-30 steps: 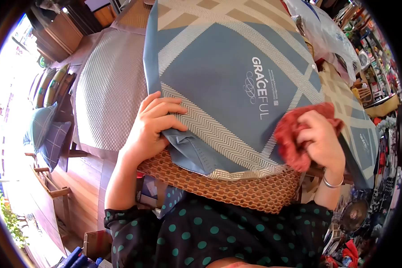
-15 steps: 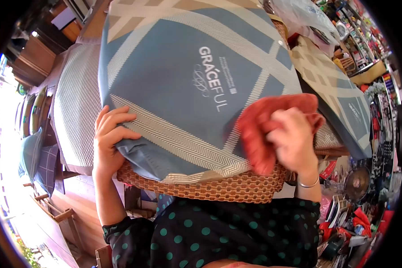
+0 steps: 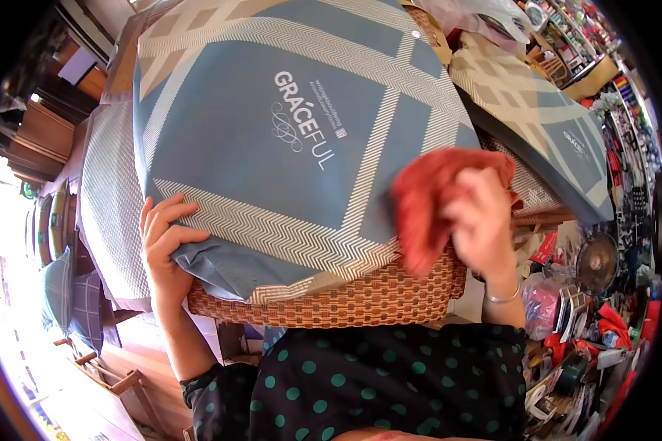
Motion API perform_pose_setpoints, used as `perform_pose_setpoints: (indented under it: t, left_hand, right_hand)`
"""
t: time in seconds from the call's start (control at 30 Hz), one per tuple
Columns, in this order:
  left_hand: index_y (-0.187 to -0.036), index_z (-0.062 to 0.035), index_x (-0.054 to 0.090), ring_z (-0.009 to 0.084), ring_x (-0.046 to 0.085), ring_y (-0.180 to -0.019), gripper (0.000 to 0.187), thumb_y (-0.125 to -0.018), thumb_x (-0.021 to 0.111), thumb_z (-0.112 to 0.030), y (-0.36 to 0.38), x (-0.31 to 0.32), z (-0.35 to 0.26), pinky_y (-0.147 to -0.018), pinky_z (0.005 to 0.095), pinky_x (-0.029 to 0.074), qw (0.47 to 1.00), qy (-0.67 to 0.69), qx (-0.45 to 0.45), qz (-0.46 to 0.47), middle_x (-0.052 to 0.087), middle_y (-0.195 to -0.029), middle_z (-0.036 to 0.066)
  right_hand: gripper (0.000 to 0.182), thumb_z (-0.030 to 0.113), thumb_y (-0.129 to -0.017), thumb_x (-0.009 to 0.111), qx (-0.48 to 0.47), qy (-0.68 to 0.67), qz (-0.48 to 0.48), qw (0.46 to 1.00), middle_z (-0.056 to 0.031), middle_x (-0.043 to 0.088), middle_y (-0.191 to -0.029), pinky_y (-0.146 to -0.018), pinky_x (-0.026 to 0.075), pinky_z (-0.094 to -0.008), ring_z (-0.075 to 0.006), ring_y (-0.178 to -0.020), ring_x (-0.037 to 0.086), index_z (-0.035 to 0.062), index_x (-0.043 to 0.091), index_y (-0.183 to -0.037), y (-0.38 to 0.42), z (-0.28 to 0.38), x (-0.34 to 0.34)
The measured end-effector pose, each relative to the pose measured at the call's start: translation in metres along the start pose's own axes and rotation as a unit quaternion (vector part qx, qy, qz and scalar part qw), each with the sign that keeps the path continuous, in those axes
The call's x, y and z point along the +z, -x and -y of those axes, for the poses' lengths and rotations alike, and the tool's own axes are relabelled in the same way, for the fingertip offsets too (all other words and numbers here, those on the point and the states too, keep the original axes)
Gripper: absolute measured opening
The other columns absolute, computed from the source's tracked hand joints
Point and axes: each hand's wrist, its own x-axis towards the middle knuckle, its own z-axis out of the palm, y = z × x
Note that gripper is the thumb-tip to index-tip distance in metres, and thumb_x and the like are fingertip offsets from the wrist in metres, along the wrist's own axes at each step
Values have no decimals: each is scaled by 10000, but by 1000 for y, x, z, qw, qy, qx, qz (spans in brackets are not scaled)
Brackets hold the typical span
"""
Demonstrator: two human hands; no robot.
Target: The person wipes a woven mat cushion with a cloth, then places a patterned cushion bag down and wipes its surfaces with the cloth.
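In front of me a blue-grey cover (image 3: 235,140) with woven-looking beige bands and the word GRACEFUL lies over a brown woven rattan piece (image 3: 360,301). At its near left corner, my left hand (image 3: 168,246) grips the edge, fingers on top, thumb side hidden beneath; the fabric is bunched beside it. My right hand (image 3: 482,220) is closed on a crumpled red cloth (image 3: 423,202) at the cover's right edge. That hand and cloth are blurred by motion. The cloth overlaps the cover's right side and part of the rattan.
To the right sits another similar patterned cover (image 3: 566,151). A grey textured surface (image 3: 110,213) adjoins on the left, with cushions (image 3: 55,287) beyond. A fan (image 3: 597,263) and crowded goods (image 3: 566,367) fill the right side. A wooden stool (image 3: 121,382) stands lower left.
The cover's print has shifted left and slightly down in view, and its surface looks flatter. The red cloth stays in my right hand, at the cover's right edge; my left hand keeps its grip.
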Motion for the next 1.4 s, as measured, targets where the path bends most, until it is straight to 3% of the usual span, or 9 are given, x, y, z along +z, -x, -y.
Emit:
perform_pose_setpoints:
  t: [0.13,0.3,0.37,0.6,0.8,1.03,1.13,1.27,1.4]
  left_hand:
    - [-731,-87,706,309,650,-1141,158,-604,800,-97,-3,1,1,-1163,539,299,1000,15,-8,-8,729,-1031,82]
    - [-733,-81,709,303,653,-1119,159,-596,785,-57,-7,3,1,-1162,540,297,1000,14,8,4,730,-1015,81]
    - [-736,-83,712,302,652,-1120,162,-595,780,-43,-6,2,-1,-1161,543,295,1000,15,13,-3,730,-1010,79]
    - [-763,-111,733,275,647,-1121,215,-605,742,35,-8,2,0,-1152,543,289,996,69,40,28,731,-1005,48]
    - [-756,-119,727,250,636,-1145,207,-612,753,27,-10,-1,2,-1149,529,289,990,101,58,76,724,-1019,15]
    - [-758,-146,750,246,640,-1140,178,-653,766,-3,-4,-6,0,-1165,524,267,988,110,69,81,739,-1028,11]
    - [-769,-148,754,237,640,-1138,204,-650,749,18,-8,-7,0,-1162,525,267,986,118,77,94,741,-1043,9]
    - [-784,-139,750,231,629,-1158,291,-575,713,59,-7,-8,6,-1156,533,280,983,125,82,105,737,-1048,2]
    - [-741,-157,763,247,640,-1133,252,-576,731,30,-1,-31,28,-1178,544,253,994,57,59,75,747,-1008,14]
  right_hand:
    - [222,-93,-646,579,111,34,-60,991,-156,599,-1013,-765,495,-440,-377,-923,594,26,632,-825,-1,-14,1]
    - [121,99,-612,666,-142,-39,52,988,-64,582,-955,-655,448,-370,-246,-753,521,93,591,-707,-16,66,18]
    - [112,75,-625,662,-116,-107,79,984,-67,583,-948,-671,470,-380,-260,-784,549,90,602,-719,-28,50,13]
    - [183,-41,-714,642,55,76,-21,995,-115,592,-948,-761,509,-434,-340,-917,610,61,663,-864,-75,-42,14]
    - [129,66,-737,632,-257,-166,210,929,-87,570,-954,-798,523,-415,-280,-921,598,99,641,-862,-94,55,43]
    - [171,-5,-767,618,-46,2,67,997,-130,627,-1012,-805,526,-436,-352,-983,629,93,691,-887,-174,-73,70]
    - [190,-8,-774,601,-27,59,83,994,-127,626,-1017,-812,527,-433,-351,-973,628,96,694,-903,-182,-67,73]
    - [174,32,-765,617,-299,-90,173,934,-104,608,-1046,-857,524,-426,-295,-991,611,110,684,-905,-155,29,87]
    - [202,56,-805,628,-249,-141,271,919,-100,610,-1090,-862,524,-438,-309,-1020,624,140,713,-967,-162,33,64]
